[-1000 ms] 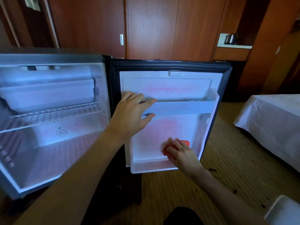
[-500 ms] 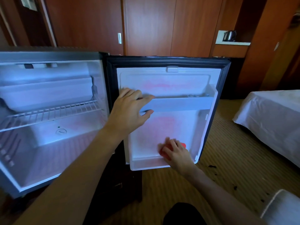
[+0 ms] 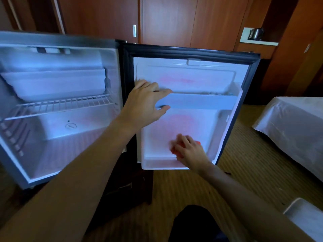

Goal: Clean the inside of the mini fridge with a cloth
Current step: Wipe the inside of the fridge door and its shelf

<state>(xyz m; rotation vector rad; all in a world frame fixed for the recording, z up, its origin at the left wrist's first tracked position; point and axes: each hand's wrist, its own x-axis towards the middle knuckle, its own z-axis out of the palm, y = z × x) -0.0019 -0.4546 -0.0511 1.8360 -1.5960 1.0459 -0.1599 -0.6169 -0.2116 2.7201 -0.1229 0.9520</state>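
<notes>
I was looking at a hotel room: wood wardrobe doors (image 3: 167, 20), a kettle (image 3: 255, 33) in a niche, a white-sheeted bed (image 3: 295, 126), carpet (image 3: 244, 172) and an open mini fridge (image 3: 57, 109).

The right hand (image 3: 189, 151), pressing the red cloth (image 3: 175, 151) against the inner wall of the fridge door (image 3: 192, 75), now sits further left along the door's bottom shelf (image 3: 157, 164) than a second ago. Less of the cloth shows beyond the fingers, and the hand is blurred.
</notes>
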